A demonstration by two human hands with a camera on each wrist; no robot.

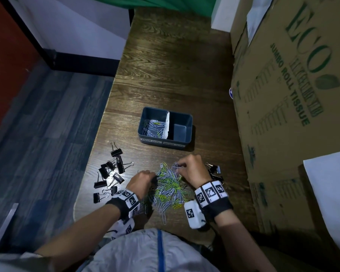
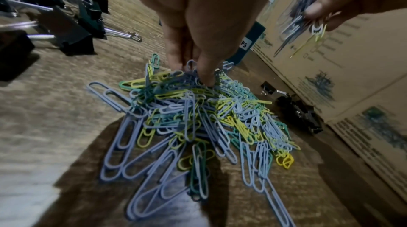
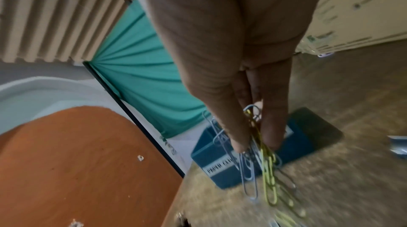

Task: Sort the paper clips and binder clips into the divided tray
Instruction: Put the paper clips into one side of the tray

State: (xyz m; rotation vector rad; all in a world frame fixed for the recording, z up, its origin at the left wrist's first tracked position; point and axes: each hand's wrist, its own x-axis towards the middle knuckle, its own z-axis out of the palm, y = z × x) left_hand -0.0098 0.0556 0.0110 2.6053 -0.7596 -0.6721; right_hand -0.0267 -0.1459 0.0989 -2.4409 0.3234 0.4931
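The right hand is pinching a small bunch of paper clips just above the pile; the left hand is digging fingertips in, pinching more. Best carrying the bunch clear over the tray wall into the left compartment.

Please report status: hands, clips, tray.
Right hand pinches paper clips; left hand digs in pile. Tray: binder side empty. Path clear.
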